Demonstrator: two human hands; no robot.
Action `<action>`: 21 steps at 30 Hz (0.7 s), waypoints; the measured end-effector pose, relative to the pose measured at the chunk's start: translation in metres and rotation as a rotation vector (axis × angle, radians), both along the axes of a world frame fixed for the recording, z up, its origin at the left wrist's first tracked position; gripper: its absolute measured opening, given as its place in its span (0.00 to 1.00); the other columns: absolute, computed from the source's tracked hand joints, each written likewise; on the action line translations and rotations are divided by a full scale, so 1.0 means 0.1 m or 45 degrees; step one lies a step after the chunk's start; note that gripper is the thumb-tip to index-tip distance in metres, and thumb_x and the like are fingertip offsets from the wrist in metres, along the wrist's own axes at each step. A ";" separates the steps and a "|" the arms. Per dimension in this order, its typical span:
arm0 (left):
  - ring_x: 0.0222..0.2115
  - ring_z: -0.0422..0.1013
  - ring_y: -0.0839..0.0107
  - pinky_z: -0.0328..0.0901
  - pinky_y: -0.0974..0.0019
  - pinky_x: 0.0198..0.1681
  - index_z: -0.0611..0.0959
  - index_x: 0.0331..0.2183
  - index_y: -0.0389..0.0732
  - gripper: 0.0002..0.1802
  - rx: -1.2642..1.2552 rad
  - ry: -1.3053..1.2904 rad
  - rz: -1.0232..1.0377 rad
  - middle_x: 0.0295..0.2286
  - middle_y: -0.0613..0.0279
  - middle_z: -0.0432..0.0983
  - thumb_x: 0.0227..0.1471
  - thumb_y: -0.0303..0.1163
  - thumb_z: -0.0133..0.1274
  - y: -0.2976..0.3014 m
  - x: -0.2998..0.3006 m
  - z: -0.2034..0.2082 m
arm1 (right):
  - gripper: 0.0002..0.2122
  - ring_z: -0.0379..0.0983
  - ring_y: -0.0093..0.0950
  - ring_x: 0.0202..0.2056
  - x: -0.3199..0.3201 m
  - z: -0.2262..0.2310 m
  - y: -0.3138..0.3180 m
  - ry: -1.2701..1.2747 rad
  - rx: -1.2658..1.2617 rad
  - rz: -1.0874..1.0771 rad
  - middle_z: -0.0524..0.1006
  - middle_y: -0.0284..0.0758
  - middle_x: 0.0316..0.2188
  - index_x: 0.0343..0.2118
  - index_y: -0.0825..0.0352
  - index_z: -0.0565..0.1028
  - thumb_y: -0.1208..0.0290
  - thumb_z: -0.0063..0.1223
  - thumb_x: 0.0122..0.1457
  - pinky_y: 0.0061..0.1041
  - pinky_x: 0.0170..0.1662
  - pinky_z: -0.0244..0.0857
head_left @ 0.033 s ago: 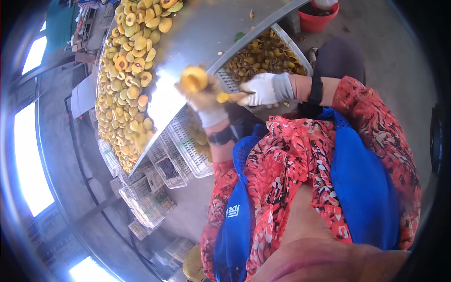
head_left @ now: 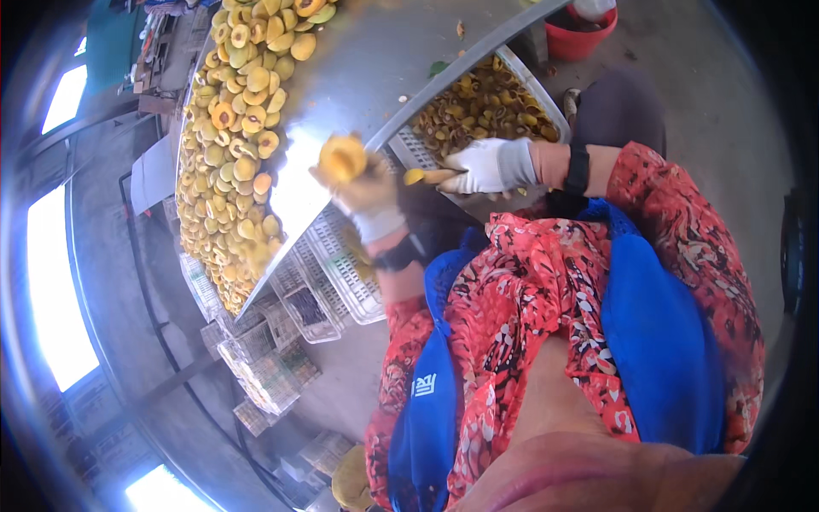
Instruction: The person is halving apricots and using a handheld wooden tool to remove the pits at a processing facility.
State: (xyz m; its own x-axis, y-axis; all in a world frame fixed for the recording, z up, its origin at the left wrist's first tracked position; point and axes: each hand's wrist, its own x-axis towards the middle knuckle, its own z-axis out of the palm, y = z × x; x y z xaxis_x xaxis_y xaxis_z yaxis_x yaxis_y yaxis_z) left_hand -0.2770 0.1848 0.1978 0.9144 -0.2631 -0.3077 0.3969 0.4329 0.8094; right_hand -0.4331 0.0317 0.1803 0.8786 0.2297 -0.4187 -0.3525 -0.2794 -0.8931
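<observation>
My left hand [head_left: 368,196], in a stained pale glove and blurred by motion, is closed on a yellow stone-fruit half [head_left: 343,160] with its hollow showing. It is over the near edge of the metal table [head_left: 363,64]. To its right, my right hand [head_left: 490,166], in a white glove, grips a small wooden-handled tool [head_left: 442,176]. A yellow tip [head_left: 414,177] shows at the tool's left end; whether that is the tool or fruit on it, I cannot tell. The tool and the held half are apart. Many fruit halves [head_left: 247,154] are heaped on the table's left side.
Beneath my right hand's far side stands a white crate [head_left: 546,90] full of brownish-yellow fruit pieces. Slotted white baskets [head_left: 341,264] sit below the table's near edge. A red bucket [head_left: 582,38] is at the far right. Stacked crates [head_left: 264,367] stand lower left.
My left hand has shifted slightly left with the fruit half, widening the gap to the tool. My right hand and the tool have moved a little to the right.
</observation>
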 end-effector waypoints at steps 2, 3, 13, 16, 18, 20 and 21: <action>0.25 0.72 0.71 0.65 0.75 0.19 0.74 0.45 0.43 0.31 0.167 -0.188 0.093 0.36 0.55 0.75 0.53 0.61 0.47 0.56 0.18 -0.04 | 0.22 0.61 0.19 0.11 0.03 -0.61 0.08 0.427 0.193 -0.125 0.69 0.27 0.16 0.36 0.63 0.75 0.46 0.42 0.59 0.19 0.12 0.54; 0.29 0.73 0.68 0.67 0.71 0.25 0.73 0.47 0.41 0.32 0.623 -0.256 0.121 0.39 0.53 0.74 0.53 0.59 0.47 0.59 0.18 -0.01 | 0.20 0.58 0.16 0.10 -0.07 -0.56 -0.06 0.747 0.566 -0.188 0.68 0.25 0.15 0.34 0.62 0.74 0.48 0.39 0.62 0.19 0.11 0.51; 0.46 0.71 0.57 0.63 0.60 0.49 0.67 0.56 0.45 0.38 2.104 -1.219 -0.778 0.46 0.49 0.73 0.50 0.56 0.51 0.07 1.13 0.59 | 0.22 0.62 0.20 0.09 -0.38 0.32 -0.17 0.560 0.819 -0.464 0.68 0.30 0.10 0.34 0.68 0.77 0.50 0.42 0.63 0.21 0.10 0.52; 0.46 0.71 0.57 0.64 0.57 0.48 0.63 0.59 0.53 0.39 2.099 -1.284 -0.847 0.47 0.47 0.71 0.48 0.57 0.51 -0.57 1.53 0.68 | 0.18 0.62 0.21 0.09 -0.33 0.46 -0.07 0.348 0.845 -0.508 0.67 0.30 0.10 0.34 0.66 0.76 0.54 0.45 0.62 0.23 0.11 0.55; 0.47 0.70 0.53 0.64 0.54 0.49 0.61 0.60 0.59 0.39 2.296 -1.186 -0.828 0.49 0.44 0.68 0.48 0.57 0.51 -1.17 1.56 0.59 | 0.22 0.65 0.22 0.10 -0.40 0.56 -0.02 0.345 0.841 -0.639 0.68 0.31 0.11 0.35 0.66 0.75 0.47 0.44 0.60 0.23 0.12 0.59; 0.49 0.68 0.48 0.64 0.51 0.51 0.60 0.60 0.63 0.39 2.446 -1.265 -0.786 0.51 0.42 0.64 0.47 0.56 0.52 -1.25 2.04 0.29 | 0.17 0.63 0.20 0.10 -0.34 0.78 0.00 0.462 0.892 -0.591 0.67 0.29 0.11 0.34 0.64 0.73 0.53 0.45 0.61 0.20 0.12 0.56; 0.50 0.67 0.48 0.62 0.52 0.52 0.61 0.60 0.61 0.40 2.446 -1.229 -0.774 0.51 0.41 0.65 0.46 0.56 0.52 -1.44 2.06 0.23 | 0.17 0.63 0.20 0.10 -0.35 0.83 -0.04 0.466 0.878 -0.617 0.67 0.29 0.12 0.35 0.64 0.73 0.52 0.45 0.61 0.20 0.12 0.56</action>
